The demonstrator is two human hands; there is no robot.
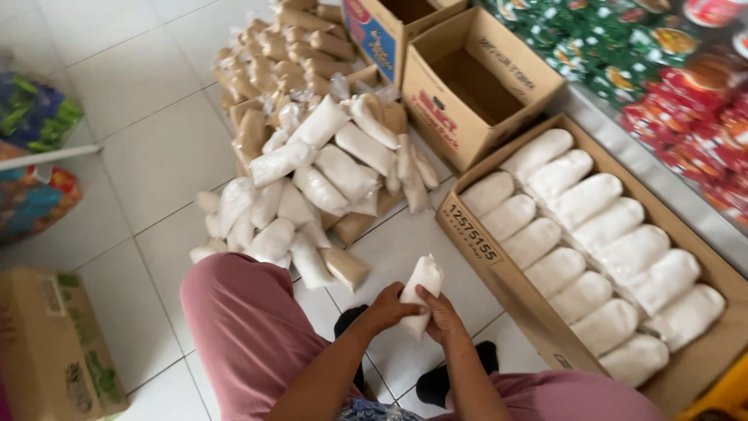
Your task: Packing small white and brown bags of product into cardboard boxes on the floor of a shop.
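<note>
Both hands hold one small clear bag of white granules [421, 287] above the tiled floor, between my knees. My left hand [384, 309] grips its left side and my right hand [442, 316] grips its lower right. To the right lies a long cardboard box [475, 234] lined with two rows of the same white bags [592, 265]. Ahead of my hands is a loose heap of white bags [312, 187], and behind it a stack of brown-filled bags [284, 54].
Two open cardboard boxes [467, 78] stand at the back. A closed carton [54, 343] sits at the lower left. Colourful snack packets [670, 70] fill a shelf on the right; more packets [31, 156] hang at the left edge.
</note>
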